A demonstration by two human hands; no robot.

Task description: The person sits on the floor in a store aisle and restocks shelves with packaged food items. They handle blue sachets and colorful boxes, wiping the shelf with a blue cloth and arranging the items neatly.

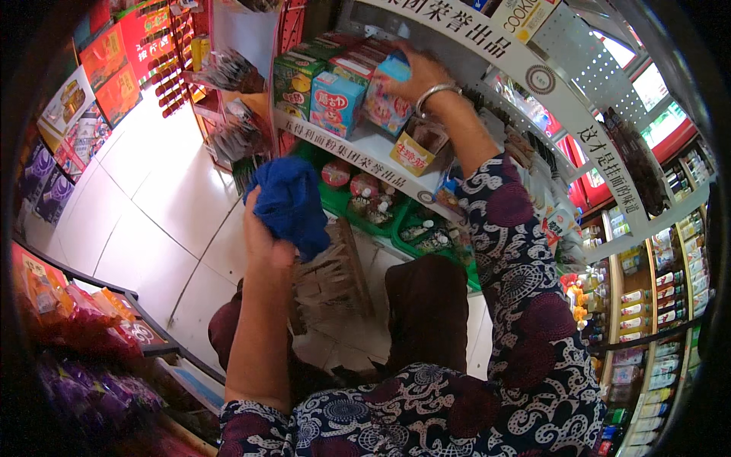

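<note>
My left hand (265, 237) is closed around a bunched blue cloth (294, 205), held in the air in front of the shelf. On the shelf, my right hand (420, 74) grips the upper part of a blue-and-pink snack box (389, 105), which leans at an angle; motion blurs the fingers. A light blue box (337, 104) stands upright just left of it, beside a green box (294, 83). More boxes sit in a row behind. To the right of the tilted box is an open display carton (412, 153) with a yellow front and dark packets.
Below the shelf edge (354, 149), green baskets (374, 228) hold packaged goods. A worn brown board-like thing (337, 274) lies on the tiled floor (148, 211) between my knees. Hanging packets (234, 134) flank the shelf on the left. Bottle shelves (651, 308) line the right; bagged goods (74, 308) are at left.
</note>
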